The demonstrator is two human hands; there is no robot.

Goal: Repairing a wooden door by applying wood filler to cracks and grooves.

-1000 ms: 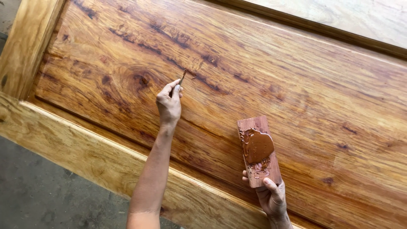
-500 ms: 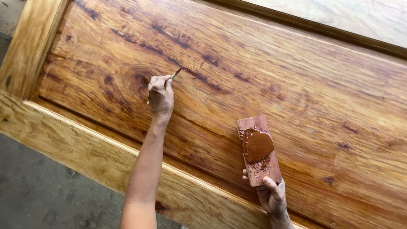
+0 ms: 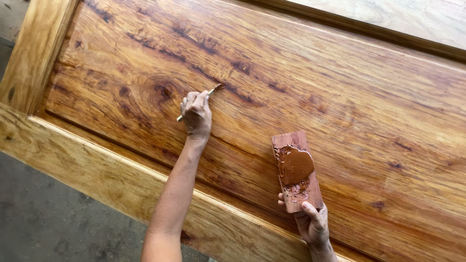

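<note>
My left hand [image 3: 196, 115] has its fingers pinched on a thin stick [image 3: 200, 101], whose tip, beyond my fingertips, touches a dark crack [image 3: 228, 88] in the wood panel [image 3: 340, 87]. My right hand [image 3: 313, 224] has its fingers clamped on the near end of a small board [image 3: 305, 191]; brown filler paste [image 3: 294, 165] lies on it just past my thumb. I judge I am filling the crack; next calls for pressing paste along the grain.

arms: bare, no sleeves | hands: left hand [image 3: 196, 115], right hand [image 3: 313, 224] ungloved | no jewellery seen
</note>
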